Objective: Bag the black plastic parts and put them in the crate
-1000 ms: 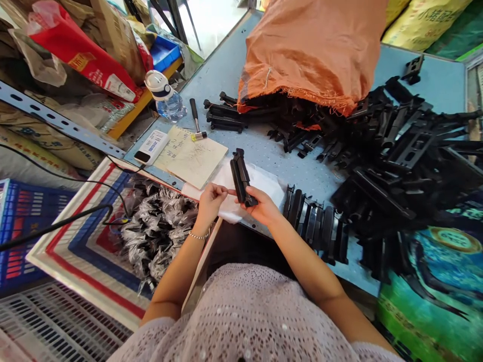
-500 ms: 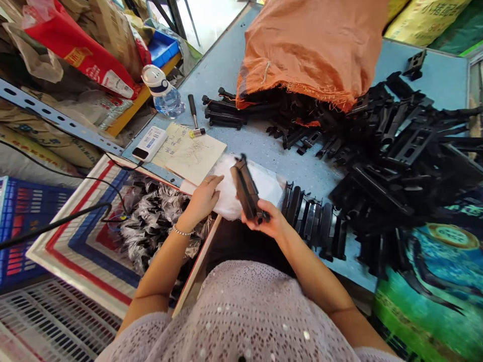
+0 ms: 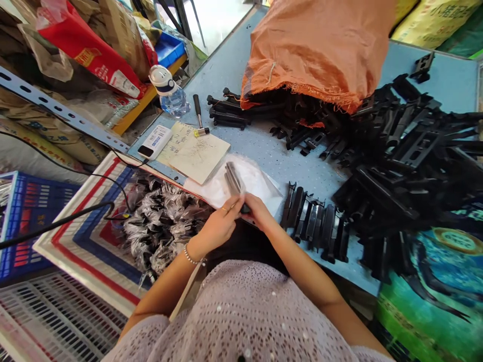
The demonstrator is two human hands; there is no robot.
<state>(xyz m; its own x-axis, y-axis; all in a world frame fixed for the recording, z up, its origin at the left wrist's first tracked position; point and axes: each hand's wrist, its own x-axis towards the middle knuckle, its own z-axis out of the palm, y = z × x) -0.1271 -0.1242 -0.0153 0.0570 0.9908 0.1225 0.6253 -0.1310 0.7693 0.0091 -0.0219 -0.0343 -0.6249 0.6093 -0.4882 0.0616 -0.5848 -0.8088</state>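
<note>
- Person's R hand [image 3: 259, 211] grasps the near end of 1 black part [image 3: 234, 181], thumb and fingers closed round it; L hand [image 3: 219, 222] is pinched up beside it, apparently on the edge of the clear film [image 3: 228, 187]. Blur hides the exact grip.
- The part is btwn the 2 hands, over the near edge of the blue table [image 3: 264, 146], tilted w/ its far end leaning slightly L.
- Film seems to be round the far end; dark near end shows bare by the R fingers. Step looks like sleeving, judged approx. half done.
- To do it well: R hand shd keep the part in line w/ the film mouth, L hand draw the edge nearer evenly, no twisting.
- Likely snag: lugs or corners catching thin film; best to ease the edge over these, not yank.
- Only 1 layer shd be lifted; white film stack [image 3: 264, 183] lies just under the work, so sheets may cling.
- Row of black parts [image 3: 315, 221] sits near, just R of the stack, handy for the R hand; wrapped parts [image 3: 162, 226] lie L, below table level. Elbows best kept clear of both.
</note>
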